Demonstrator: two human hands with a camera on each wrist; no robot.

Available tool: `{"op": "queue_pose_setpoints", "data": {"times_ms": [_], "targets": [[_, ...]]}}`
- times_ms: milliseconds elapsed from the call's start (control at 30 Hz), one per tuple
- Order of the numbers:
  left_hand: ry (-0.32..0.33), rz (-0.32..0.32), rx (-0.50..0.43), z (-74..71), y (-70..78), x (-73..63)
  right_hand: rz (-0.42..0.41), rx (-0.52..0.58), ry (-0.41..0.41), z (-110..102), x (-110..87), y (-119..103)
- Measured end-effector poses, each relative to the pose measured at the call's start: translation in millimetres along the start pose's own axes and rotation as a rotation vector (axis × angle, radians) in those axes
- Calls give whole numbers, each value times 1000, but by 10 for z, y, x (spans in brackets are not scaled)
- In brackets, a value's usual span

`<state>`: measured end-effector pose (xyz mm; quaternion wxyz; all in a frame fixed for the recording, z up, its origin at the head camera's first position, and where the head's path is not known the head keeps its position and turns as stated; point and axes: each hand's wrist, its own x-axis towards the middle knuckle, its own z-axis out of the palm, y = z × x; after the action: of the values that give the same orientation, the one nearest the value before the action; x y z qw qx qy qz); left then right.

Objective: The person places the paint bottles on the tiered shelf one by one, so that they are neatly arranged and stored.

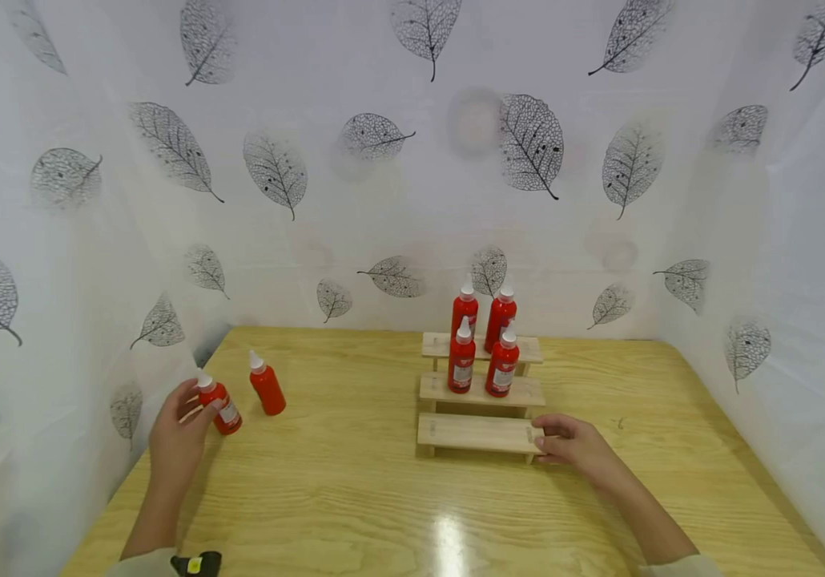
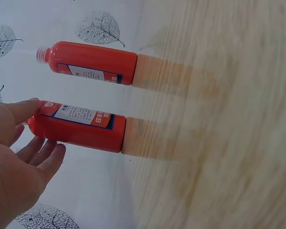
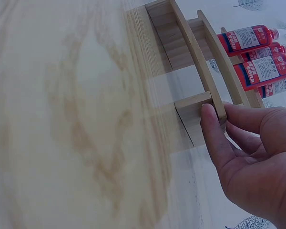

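Note:
My left hand holds a red squeeze bottle with a white pointed cap, thumb on one side and fingers on the other. It stands upright on the table, its printed label showing in the left wrist view. A second red bottle stands just right of it. At the right, my right hand pinches the right end of the lowest step of a three-step wooden rack. Two red bottles stand on the middle step and two more on the top step behind them.
The wood-grain table reaches back to a white curtain printed with dark leaves, which also hangs along both sides. A dark band with a yellow mark sits at the left sleeve.

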<state>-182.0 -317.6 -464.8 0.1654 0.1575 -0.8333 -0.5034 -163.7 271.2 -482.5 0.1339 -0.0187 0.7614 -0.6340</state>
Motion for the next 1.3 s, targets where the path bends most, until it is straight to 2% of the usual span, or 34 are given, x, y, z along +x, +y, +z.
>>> {"op": "queue_pose_setpoints", "data": {"times_ms": [133,367,567,700,867,1000,1100,1300], "targets": [[-9,32,10,6,-42,13,-12,0,-13,-2,-8,-4],[-33,18,6,23,-75,51,-12,-5,-20,-9,-9,6],[17,37,31,3,-45,28,-25,-4,-29,-10,1,23],[54,50,28,-28,12,-23,-21,-6,-26,-5,-6,20],[71,85,10,-76,199,-92,1,-4,-5,2,-22,5],[24,103,11,-90,395,-167,2,-4,1,3,-25,-6],[-28,142,-9,-53,528,-220,-9,-2,-5,1,-21,-7],[-135,250,-110,178,678,-295,-15,7,-16,-6,-5,4]]}}
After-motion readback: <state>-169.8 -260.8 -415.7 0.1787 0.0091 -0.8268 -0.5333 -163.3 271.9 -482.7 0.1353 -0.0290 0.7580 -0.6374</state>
